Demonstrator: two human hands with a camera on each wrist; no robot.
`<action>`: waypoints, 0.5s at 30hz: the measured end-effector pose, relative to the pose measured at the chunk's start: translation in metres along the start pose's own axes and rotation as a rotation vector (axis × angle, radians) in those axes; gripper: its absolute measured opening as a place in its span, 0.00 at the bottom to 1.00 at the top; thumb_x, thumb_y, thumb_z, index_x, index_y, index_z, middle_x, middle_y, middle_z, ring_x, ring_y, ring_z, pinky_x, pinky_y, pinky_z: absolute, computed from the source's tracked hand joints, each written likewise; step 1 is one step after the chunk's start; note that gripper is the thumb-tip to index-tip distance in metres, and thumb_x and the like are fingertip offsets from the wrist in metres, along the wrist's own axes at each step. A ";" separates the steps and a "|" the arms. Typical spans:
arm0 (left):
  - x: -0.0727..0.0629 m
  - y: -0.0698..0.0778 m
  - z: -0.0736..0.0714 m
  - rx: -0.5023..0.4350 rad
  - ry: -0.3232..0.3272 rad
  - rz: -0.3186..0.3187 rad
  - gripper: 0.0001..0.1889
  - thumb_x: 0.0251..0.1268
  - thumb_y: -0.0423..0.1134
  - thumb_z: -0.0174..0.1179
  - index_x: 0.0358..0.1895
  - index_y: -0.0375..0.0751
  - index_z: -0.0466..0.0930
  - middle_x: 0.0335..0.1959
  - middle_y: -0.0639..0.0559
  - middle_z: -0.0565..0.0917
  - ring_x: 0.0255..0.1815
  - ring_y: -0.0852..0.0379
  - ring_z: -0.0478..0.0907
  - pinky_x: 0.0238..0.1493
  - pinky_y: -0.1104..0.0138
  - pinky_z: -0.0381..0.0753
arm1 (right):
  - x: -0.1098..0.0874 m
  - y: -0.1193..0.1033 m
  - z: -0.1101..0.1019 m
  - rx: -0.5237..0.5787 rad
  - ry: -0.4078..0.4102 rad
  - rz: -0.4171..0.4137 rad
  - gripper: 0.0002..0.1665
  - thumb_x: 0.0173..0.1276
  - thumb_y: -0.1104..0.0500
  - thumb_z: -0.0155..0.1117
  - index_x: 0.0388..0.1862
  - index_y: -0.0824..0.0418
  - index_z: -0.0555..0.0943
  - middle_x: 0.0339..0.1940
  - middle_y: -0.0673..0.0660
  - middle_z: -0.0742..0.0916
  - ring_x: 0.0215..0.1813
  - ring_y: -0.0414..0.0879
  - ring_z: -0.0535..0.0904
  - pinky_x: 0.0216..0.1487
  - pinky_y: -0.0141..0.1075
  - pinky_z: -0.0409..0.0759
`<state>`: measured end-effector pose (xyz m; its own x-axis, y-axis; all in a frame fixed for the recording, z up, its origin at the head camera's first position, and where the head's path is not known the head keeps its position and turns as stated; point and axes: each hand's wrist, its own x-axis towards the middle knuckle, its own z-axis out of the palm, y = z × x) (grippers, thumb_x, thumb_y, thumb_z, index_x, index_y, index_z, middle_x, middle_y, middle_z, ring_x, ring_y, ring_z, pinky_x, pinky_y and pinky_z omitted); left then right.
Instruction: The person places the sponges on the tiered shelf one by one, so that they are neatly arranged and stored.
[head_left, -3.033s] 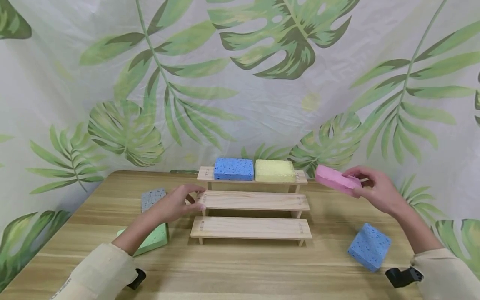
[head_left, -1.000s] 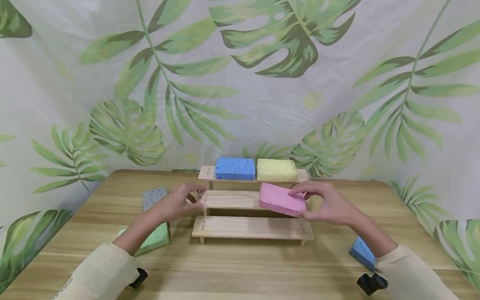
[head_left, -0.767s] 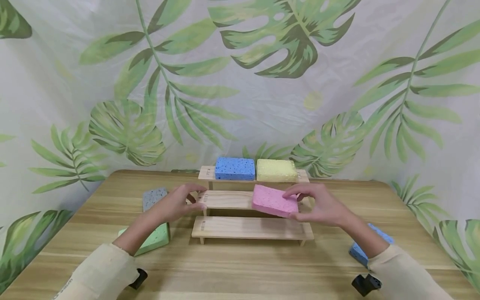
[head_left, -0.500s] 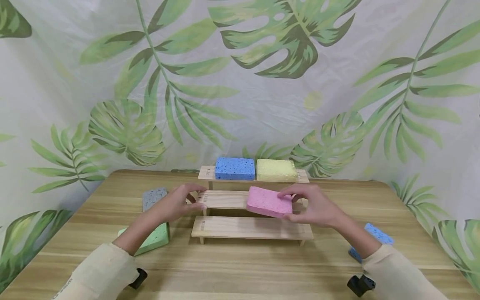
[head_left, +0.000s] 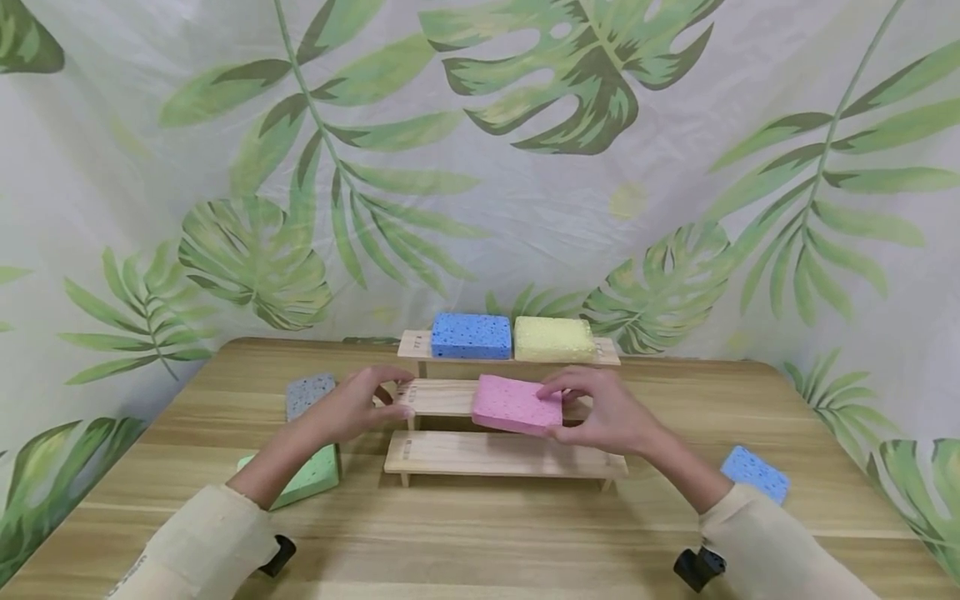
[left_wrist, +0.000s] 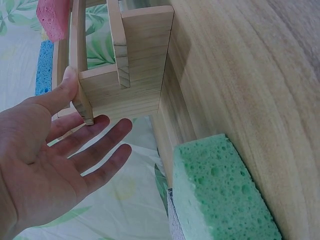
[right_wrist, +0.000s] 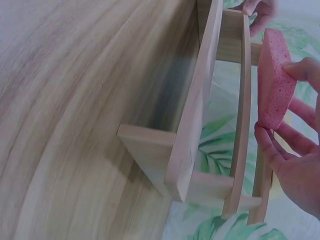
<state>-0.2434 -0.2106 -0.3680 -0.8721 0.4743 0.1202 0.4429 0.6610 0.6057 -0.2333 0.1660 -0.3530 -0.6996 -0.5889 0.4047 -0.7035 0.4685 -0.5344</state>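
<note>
A three-step wooden display stand stands on the table. My left hand pinches the left end of its middle step, thumb on top and the other fingers spread below in the left wrist view. My right hand holds a pink sponge by its right end, between thumb and fingers. In the right wrist view a gap shows between the pink sponge and the middle step. On the top step a blue speckled sponge lies left of a pale yellow sponge.
On the table left of the stand lie a grey sponge and a green sponge, both partly behind my left arm. Another blue sponge is on the right, beside my right forearm. A leaf-patterned cloth hangs behind the table.
My right hand has carried the pink sponge from beyond the stand's right end leftward, to over the middle step. The left hand has kept its grip on the step's end.
</note>
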 end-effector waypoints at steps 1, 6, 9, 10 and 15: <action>0.000 0.000 0.000 -0.001 0.001 0.000 0.27 0.71 0.40 0.69 0.66 0.26 0.76 0.64 0.29 0.79 0.48 0.41 0.86 0.45 0.56 0.88 | 0.002 -0.001 0.001 -0.004 -0.001 -0.004 0.20 0.53 0.62 0.80 0.47 0.61 0.90 0.50 0.55 0.90 0.46 0.45 0.85 0.51 0.43 0.87; 0.000 0.001 -0.001 0.002 0.006 -0.004 0.27 0.70 0.39 0.69 0.66 0.26 0.77 0.63 0.29 0.79 0.48 0.42 0.86 0.45 0.56 0.88 | 0.008 -0.002 0.004 -0.036 -0.012 -0.014 0.20 0.54 0.61 0.79 0.48 0.63 0.89 0.51 0.57 0.90 0.50 0.50 0.87 0.53 0.43 0.87; 0.001 0.002 0.000 0.011 0.010 -0.003 0.28 0.70 0.40 0.69 0.65 0.25 0.77 0.63 0.29 0.80 0.47 0.43 0.86 0.44 0.56 0.88 | 0.010 -0.003 0.004 -0.047 -0.020 0.001 0.21 0.54 0.61 0.79 0.48 0.63 0.89 0.51 0.58 0.90 0.50 0.51 0.87 0.52 0.44 0.87; 0.001 0.002 0.000 0.017 0.012 0.000 0.28 0.70 0.40 0.70 0.65 0.24 0.77 0.63 0.28 0.80 0.47 0.43 0.87 0.44 0.57 0.88 | 0.010 -0.004 0.005 -0.048 -0.023 0.007 0.21 0.54 0.60 0.79 0.48 0.62 0.89 0.52 0.58 0.90 0.49 0.50 0.87 0.52 0.44 0.87; 0.000 0.003 0.001 0.028 0.017 0.003 0.28 0.69 0.40 0.70 0.65 0.24 0.77 0.63 0.28 0.79 0.46 0.43 0.87 0.43 0.58 0.88 | 0.013 -0.006 0.007 -0.060 -0.039 0.029 0.21 0.55 0.58 0.80 0.49 0.61 0.89 0.53 0.56 0.90 0.48 0.49 0.87 0.52 0.43 0.86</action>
<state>-0.2424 -0.2085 -0.3668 -0.8739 0.4667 0.1356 0.4512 0.6753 0.5834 -0.2373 0.1507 -0.3498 -0.7155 -0.5987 0.3600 -0.6899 0.5242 -0.4993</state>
